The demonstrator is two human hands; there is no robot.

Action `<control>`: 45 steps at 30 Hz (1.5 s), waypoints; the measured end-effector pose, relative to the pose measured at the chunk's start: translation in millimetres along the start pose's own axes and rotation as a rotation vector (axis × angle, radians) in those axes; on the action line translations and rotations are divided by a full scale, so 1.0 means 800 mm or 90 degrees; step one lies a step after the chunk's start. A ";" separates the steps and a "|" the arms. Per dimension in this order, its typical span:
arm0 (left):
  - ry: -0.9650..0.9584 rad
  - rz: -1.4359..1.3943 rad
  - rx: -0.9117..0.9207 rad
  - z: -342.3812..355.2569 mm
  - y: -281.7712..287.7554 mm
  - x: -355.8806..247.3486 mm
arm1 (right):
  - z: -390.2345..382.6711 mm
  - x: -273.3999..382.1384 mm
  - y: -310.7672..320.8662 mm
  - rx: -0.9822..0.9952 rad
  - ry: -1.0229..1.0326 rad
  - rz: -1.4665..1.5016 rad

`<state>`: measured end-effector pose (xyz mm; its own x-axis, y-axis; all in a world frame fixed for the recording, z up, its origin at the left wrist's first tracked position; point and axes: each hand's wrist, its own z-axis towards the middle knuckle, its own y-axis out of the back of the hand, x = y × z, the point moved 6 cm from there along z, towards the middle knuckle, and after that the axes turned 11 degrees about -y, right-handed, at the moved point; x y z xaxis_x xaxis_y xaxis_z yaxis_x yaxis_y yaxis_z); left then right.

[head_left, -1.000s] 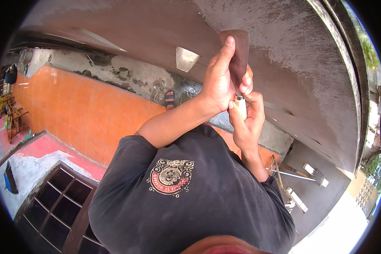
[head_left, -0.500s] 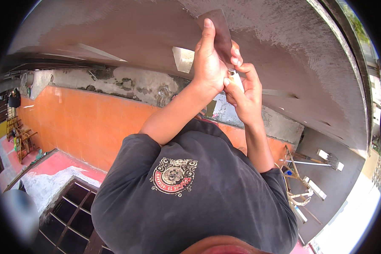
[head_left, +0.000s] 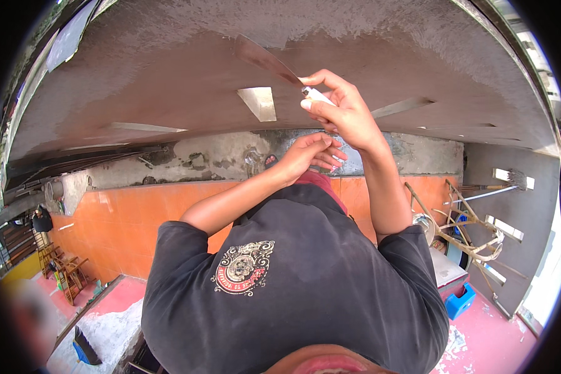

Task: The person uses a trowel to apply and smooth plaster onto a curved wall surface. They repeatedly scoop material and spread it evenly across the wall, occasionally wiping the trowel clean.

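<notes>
Overhead runs a grey, freshly smoothed cement ceiling (head_left: 168, 81), wet-looking, with one pale rectangular opening (head_left: 258, 103) set in it. Below it a rough plastered band meets an orange wall (head_left: 131, 218); the floor far below is pink.

Signs and labels: one round emblem (head_left: 243, 267), cream and red on black, sits on the chest of the dark shirt (head_left: 305, 293). No other marking can be made out.

One trowel (head_left: 265, 59) is in use. Its blade is flat, thin, brownish-grey and smeared with cement, lying against the ceiling and tapering toward a pale handle. The handle end sits in the right hand (head_left: 343, 112), which is raised just below the ceiling; its fingers (head_left: 324, 80) curl round the handle, with the thumb pressed on from beneath in a pinching hold.

The left hand (head_left: 308, 153) hangs lower, near the right wrist, apart from the trowel. It holds nothing; its fingers are loosely extended and slightly spread.

Further out, at the right: a tangle of wooden sticks and cane (head_left: 467, 224), one blue crate (head_left: 460, 303) on the pink floor, and one broom (head_left: 511, 181) leaning on the grey side wall. At the lower left stands one blue dustpan-like tool (head_left: 84, 349) on pale rubble.
</notes>
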<state>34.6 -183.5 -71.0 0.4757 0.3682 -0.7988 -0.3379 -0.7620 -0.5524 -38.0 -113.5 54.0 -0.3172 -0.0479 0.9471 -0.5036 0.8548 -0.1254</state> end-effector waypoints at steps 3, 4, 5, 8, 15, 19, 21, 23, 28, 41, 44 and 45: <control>-0.042 0.014 0.016 -0.007 0.009 0.004 | -0.020 0.006 0.012 -0.101 -0.038 0.019; -0.055 0.024 0.016 -0.008 0.013 0.003 | -0.024 0.007 0.018 -0.155 -0.088 -0.003; -0.075 0.026 0.006 -0.007 0.019 0.001 | -0.025 0.012 0.017 -0.157 -0.096 -0.001; -0.081 0.028 -0.016 -0.003 0.043 0.005 | 0.027 0.027 -0.035 -0.083 0.000 -0.126; 0.054 0.195 -0.113 -0.010 0.068 0.071 | 0.043 -0.053 -0.095 0.000 0.129 -0.226; -0.052 0.043 -0.151 -0.001 0.017 0.089 | -0.046 -0.106 0.001 -0.127 0.005 -0.233; -0.040 0.061 -0.119 0.017 -0.018 0.105 | -0.098 -0.140 0.048 -0.205 -0.008 -0.209; 0.030 0.064 -0.081 0.034 -0.064 0.145 | -0.158 -0.181 0.087 -0.294 -0.025 -0.174; 0.219 -0.216 0.019 0.074 -0.196 0.261 | -0.305 -0.254 0.159 -0.609 0.143 -0.080; 0.144 -0.362 0.357 0.121 -0.378 0.205 | -0.464 -0.257 0.355 -0.961 0.286 -0.100; 0.116 -0.145 0.128 0.147 -0.333 0.215 | -0.440 -0.255 0.356 -0.774 0.337 0.199; 0.144 -0.172 0.099 0.155 -0.326 0.222 | -0.426 -0.246 0.343 -0.737 0.367 0.150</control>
<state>106.4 146.7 -98.0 0.7257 0.4042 -0.5567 -0.2870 -0.5576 -0.7789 160.1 306.5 -66.0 0.2298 0.1418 0.9629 0.5835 0.7717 -0.2529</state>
